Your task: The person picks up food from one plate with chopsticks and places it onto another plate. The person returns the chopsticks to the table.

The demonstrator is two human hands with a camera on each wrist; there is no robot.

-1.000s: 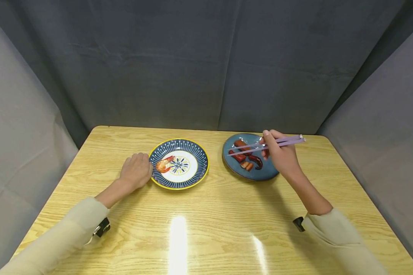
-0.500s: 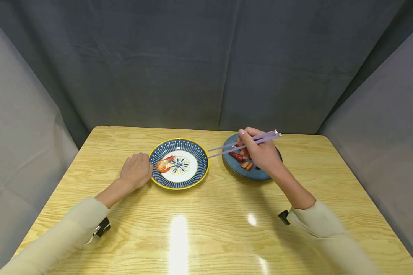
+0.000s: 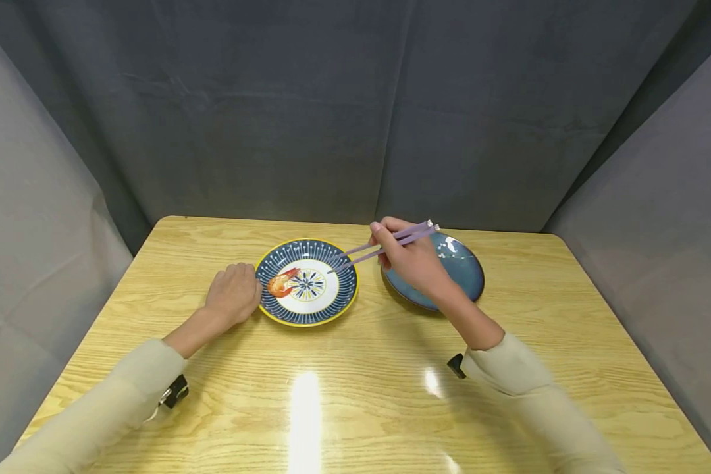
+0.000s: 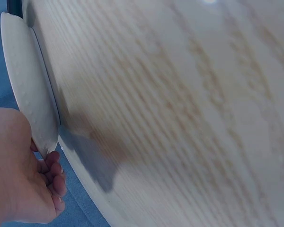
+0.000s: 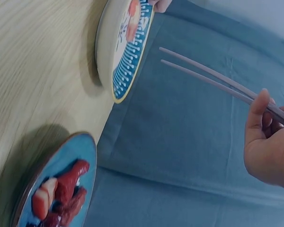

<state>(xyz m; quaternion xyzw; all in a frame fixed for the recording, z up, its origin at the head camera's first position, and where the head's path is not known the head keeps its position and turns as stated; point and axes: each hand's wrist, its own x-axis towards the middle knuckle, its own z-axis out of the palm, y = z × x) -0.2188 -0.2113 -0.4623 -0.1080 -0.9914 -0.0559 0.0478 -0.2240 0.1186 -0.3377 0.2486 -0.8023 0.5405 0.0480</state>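
My left hand [image 3: 234, 294] pinches the left rim of a blue-and-white patterned plate [image 3: 308, 317] with a yellow edge. The left wrist view shows its curled fingers at the pale underside of that plate [image 4: 31, 80]. One cooked shrimp [image 3: 282, 283] lies on the plate's left half. My right hand [image 3: 411, 263] holds a pair of purple chopsticks [image 5: 208, 72]. Their tips are apart, nothing between them, and reach over the patterned plate's right side. Behind this hand stands a dark blue plate [image 3: 465, 263]. Its reddish meat pieces [image 5: 68, 184] show only in the right wrist view.
Both plates stand near the back edge of a light wooden table [image 3: 367, 395]. A dark grey curtain [image 3: 272, 131] hangs behind it, and pale cloth walls [image 3: 658, 197] stand on either side.
My right hand has moved left with the chopsticks, from over the dark blue plate until their tips are over the patterned plate. The left hand and the shrimp have stayed where they were.
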